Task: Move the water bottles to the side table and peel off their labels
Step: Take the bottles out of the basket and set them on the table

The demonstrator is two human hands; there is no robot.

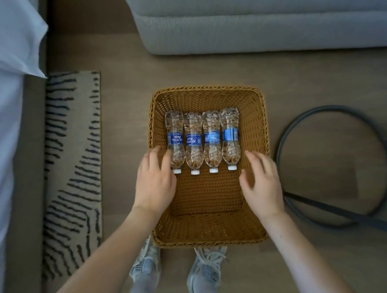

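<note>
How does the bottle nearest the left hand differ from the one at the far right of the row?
The leftmost bottle shows readable brand lettering on its blue label; the rightmost bottle shows only plain blue. The rightmost lies a little farther from the person. The left hand touches the leftmost; the right hand is apart from the rightmost. Both lie flat in the basket, white caps toward the person.

Dim, soft, even indoor light with faint shadows. Wide-angle bending curves the grey upholstered sofa edge (263, 32) and white bedding (4, 112). Slight softness overall; no strong glare.
</note>
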